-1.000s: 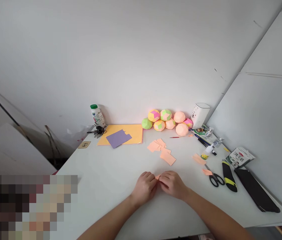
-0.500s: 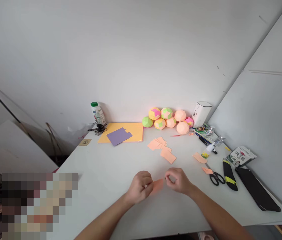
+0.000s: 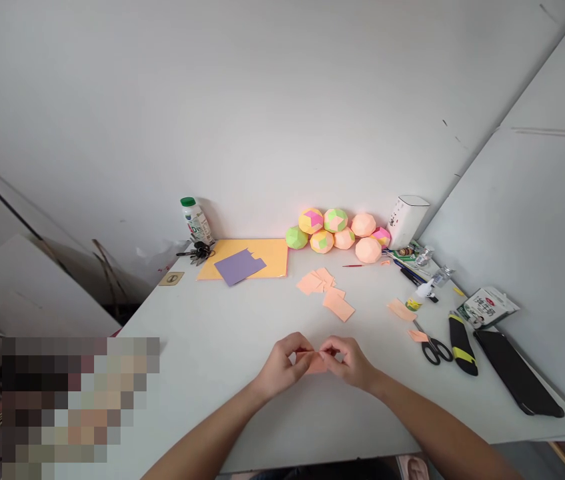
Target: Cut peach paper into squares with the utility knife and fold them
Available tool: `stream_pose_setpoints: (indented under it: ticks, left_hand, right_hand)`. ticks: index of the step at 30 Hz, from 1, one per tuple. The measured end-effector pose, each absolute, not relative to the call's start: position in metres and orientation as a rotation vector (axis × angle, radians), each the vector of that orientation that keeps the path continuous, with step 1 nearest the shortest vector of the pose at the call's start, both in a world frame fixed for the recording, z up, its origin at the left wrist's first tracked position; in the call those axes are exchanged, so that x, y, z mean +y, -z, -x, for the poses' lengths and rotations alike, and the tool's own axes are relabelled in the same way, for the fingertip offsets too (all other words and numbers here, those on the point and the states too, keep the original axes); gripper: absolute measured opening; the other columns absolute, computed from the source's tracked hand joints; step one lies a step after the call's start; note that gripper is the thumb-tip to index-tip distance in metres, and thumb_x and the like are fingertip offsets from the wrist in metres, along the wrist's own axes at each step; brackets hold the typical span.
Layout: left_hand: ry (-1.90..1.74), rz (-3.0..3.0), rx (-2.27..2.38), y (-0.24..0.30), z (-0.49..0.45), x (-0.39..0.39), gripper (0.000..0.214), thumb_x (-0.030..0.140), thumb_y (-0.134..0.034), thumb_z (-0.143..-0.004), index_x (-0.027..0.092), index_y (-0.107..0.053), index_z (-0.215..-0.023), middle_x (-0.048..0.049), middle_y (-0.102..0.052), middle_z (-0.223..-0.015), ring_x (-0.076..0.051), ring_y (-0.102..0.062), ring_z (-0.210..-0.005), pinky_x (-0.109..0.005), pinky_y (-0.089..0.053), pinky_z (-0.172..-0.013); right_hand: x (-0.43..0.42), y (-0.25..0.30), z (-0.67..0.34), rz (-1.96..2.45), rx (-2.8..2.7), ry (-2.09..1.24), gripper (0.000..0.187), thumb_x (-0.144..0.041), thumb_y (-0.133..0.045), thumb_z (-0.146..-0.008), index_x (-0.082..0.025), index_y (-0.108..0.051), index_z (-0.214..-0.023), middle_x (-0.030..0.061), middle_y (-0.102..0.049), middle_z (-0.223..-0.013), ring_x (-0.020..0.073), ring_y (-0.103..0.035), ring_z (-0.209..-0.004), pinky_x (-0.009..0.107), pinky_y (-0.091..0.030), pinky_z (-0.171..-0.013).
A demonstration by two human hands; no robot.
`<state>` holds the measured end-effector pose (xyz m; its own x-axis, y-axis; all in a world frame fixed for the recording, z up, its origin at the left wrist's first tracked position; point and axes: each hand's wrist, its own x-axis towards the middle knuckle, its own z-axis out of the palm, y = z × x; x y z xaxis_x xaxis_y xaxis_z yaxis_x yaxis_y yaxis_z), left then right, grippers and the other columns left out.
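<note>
A piece of orange paper point(image 3: 316, 365) is pinched between both hands above the front of the white table. My left hand point(image 3: 286, 363) grips its left side, thumb and fingers together. At its right side, my right hand point(image 3: 349, 361) is closed on the same paper near its upper edge. Fingers hide part of the sheet. Beyond the hands lie several loose orange paper pieces point(image 3: 338, 305). To the right, black-handled scissors point(image 3: 435, 350) rest beside a small orange scrap point(image 3: 417, 336) and another orange piece point(image 3: 402, 309).
Faceted paper balls point(image 3: 368, 250) are stacked along the wall. A purple sheet point(image 3: 239, 267) lies on yellow paper point(image 3: 277, 257), near keys point(image 3: 201, 252) and a bottle point(image 3: 196, 221). On the right are a glue bottle point(image 3: 418, 297), a black-and-yellow cutter point(image 3: 462, 345) and a black phone-like slab point(image 3: 517, 373).
My right hand has moved left onto the orange paper, which only my left hand held before. The view has shifted slightly.
</note>
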<state>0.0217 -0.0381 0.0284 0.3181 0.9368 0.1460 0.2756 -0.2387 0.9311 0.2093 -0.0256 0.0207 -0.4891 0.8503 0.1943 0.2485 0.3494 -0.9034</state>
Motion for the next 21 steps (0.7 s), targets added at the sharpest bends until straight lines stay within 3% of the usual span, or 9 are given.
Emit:
stream_pose_setpoints:
  ticks: [11,16,21]
  left_hand:
    - [-0.987,-1.699,1.073,-0.038,-0.016,-0.039,0.013,0.014,-0.051,-0.071,0.018,-0.053,-0.059,-0.0007,-0.056,-0.067,-0.013,-0.051,-0.063,-0.025,-0.041,-0.061]
    - [-1.046,-1.595,1.145,-0.039,-0.005,-0.032,0.012,0.02,-0.051,-0.074,0.018,-0.05,-0.063,-0.0008,-0.055,-0.068,-0.014,-0.051,-0.067,-0.027,-0.042,-0.064]
    - [-0.937,-1.317,1.012,-0.036,-0.009,-0.032,0.024,0.038,-0.057,-0.081,0.019,-0.053,-0.095,-0.0008,-0.055,-0.077,-0.014,-0.053,-0.074,-0.027,-0.042,-0.065]
  right_hand:
    - [-0.023,-0.022,-0.219,0.908,-1.823,-1.229,0.01,-0.015,-0.054,-0.071,-0.019,-0.05,-0.062,-0.0025,-0.052,-0.06,0.0115,-0.047,-0.057,0.024,-0.038,-0.055]
    - [-0.02,-0.024,-0.225,0.965,-1.743,-1.251,0.013,-0.017,-0.052,-0.074,-0.019,-0.046,-0.062,-0.0036,-0.048,-0.06,0.0099,-0.043,-0.055,0.023,-0.034,-0.051]
    - [-0.019,-0.024,-0.222,1.035,-1.561,-1.457,0.018,-0.029,-0.057,-0.079,-0.019,-0.049,-0.067,-0.0047,-0.047,-0.059,0.0098,-0.046,-0.055,0.023,-0.041,-0.052]
